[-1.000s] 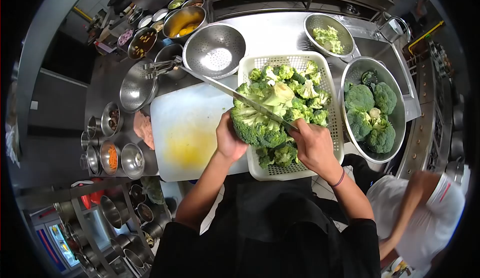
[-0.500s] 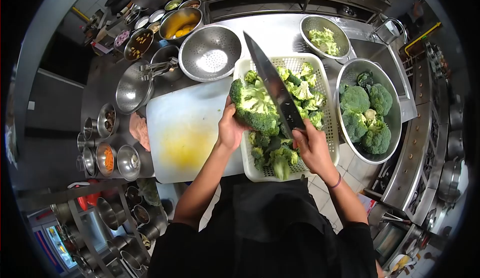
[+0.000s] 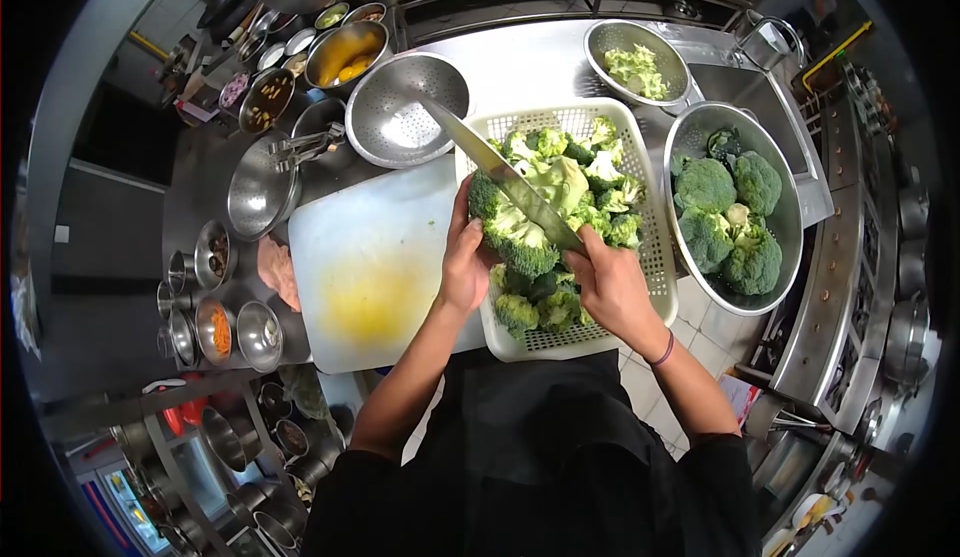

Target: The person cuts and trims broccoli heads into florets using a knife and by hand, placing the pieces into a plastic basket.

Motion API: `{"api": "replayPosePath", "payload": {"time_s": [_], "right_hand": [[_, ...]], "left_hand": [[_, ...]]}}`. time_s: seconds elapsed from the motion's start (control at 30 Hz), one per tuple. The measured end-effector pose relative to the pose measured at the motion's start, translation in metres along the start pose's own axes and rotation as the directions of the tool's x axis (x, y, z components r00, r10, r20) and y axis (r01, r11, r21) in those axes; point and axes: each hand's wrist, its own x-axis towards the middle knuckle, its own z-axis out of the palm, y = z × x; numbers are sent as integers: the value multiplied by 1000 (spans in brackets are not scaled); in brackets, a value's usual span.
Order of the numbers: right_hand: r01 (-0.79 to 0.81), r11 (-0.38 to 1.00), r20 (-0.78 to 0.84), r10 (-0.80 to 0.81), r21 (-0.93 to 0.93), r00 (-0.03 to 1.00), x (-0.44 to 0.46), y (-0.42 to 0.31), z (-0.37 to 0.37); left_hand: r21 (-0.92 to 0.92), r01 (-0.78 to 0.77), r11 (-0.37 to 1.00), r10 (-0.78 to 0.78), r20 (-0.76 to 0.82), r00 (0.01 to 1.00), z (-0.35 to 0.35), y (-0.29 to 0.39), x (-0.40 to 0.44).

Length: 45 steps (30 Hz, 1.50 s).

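Observation:
My left hand (image 3: 466, 262) is closed round a head of broccoli (image 3: 525, 252), held above a white perforated basket (image 3: 655, 227). In my right hand (image 3: 612, 287) is the handle of a large kitchen knife (image 3: 500, 172). Its blade slants up and left across the broccoli, by the pale stem. Cut broccoli florets (image 3: 605, 172) fill much of the basket beneath. The left fingertips are partly hidden behind the broccoli.
Left of the basket lies a white cutting board (image 3: 400, 227) with a yellow stain. Behind it stands a perforated steel bowl (image 3: 405, 107). A colander (image 3: 735, 297) of whole broccoli heads is at right; another colander (image 3: 605, 42) holds pale green pieces.
The knife has swung from beside the broccoli to lie across it, its tip moving left and down. The broccoli has turned, bringing its stem towards the blade. The view has shifted slightly.

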Motion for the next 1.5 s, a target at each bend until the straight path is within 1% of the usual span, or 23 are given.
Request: {"api": "replayPosePath", "payload": {"time_s": [0.1, 0.13, 0.2, 0.23, 0.27, 0.43, 0.53, 0.57, 0.67, 0.7, 0.73, 0.77, 0.8, 0.9, 1.03, 1.13, 1.17, 1.23, 1.3, 1.37, 1.43, 1.47, 1.5], "right_hand": [[-21, 1000, 44, 20, 10, 999, 4, 11, 3], [-27, 993, 35, 23, 117, 999, 4, 15, 5], [-33, 974, 24, 29, 223, 999, 3, 19, 11], [-161, 930, 93, 138, 329, 986, 1, 20, 14], [-286, 862, 170, 235, 419, 957, -1, 21, 14], [-299, 902, 80, 289, 312, 954, 5, -5, -24], [11, 975, -236, 43, 223, 971, 1, -29, -29], [8, 975, -237, 46, 222, 970, 2, -31, -24], [-63, 995, -27, 61, -75, 998, 9, -22, -4], [-61, 995, -31, 58, -77, 998, 7, -18, -1], [-116, 989, -11, 117, 92, 993, 5, -13, 0], [-178, 949, 27, 177, 259, 984, 2, -8, 0], [-240, 900, 94, 221, 364, 971, 0, -6, -2], [-462, 655, 290, 361, 599, 887, 1, 6, -5], [-504, 500, 380, 334, 705, 863, -5, 26, -3], [-614, 20, 594, 229, 789, 771, -9, 34, -8], [-610, 19, 590, 230, 792, 774, -10, 34, -8], [-555, 140, 471, 387, 820, 793, -15, 37, -3], [-473, 488, 278, 420, 733, 864, -21, 41, -16], [-417, 696, 61, 475, 584, 878, -27, 42, -18], [-386, 772, -3, 449, 505, 894, -28, 30, -25], [-338, 838, -30, 387, 429, 922, -30, 23, -25], [-285, 894, -54, 322, 346, 945, -30, 13, -28]], "left_hand": [[-47, 71, 996, -72, -21, 997, 6, 6, 1], [-47, 71, 996, -72, -21, 997, 7, 3, 2], [159, -107, 981, 119, -68, 991, 9, -8, 4], [312, -168, 935, 198, -66, 978, 4, -11, 10], [335, -185, 924, 218, -64, 974, 0, -12, 13], [370, -317, 873, 338, 9, 941, -11, -5, 25], [287, -425, 858, 416, 95, 904, -3, 1, 23], [285, -423, 860, 414, 96, 905, 1, 3, 20], [345, -411, 844, 385, 145, 911, 11, 9, 13], [343, -416, 842, 388, 149, 910, 7, 8, 12], [494, -450, 744, 414, 188, 891, -1, 5, 14], [630, -463, 623, 427, 222, 877, -8, 3, 13], [755, -518, 401, 494, 298, 817, -9, 9, 14], [843, -489, 225, 431, 364, 826, 9, 20, 14], [867, -452, 208, 390, 350, 852, 13, 13, 17], [876, -456, 158, 333, 387, 860, 10, 7, 24], [876, -463, 132, 341, 399, 852, 7, 3, 28], [872, -478, 104, 346, 418, 840, 2, -1, 36], [902, -432, 3, 453, 384, 805, -5, 5, 41], [915, -404, 4, 506, 347, 790, -12, 16, 44], [813, -409, 414, 520, 157, 839, -22, 16, 51], [767, -393, 507, 497, 113, 860, -25, 15, 50], [767, -397, 504, 497, 119, 860, -27, 16, 48]]}}
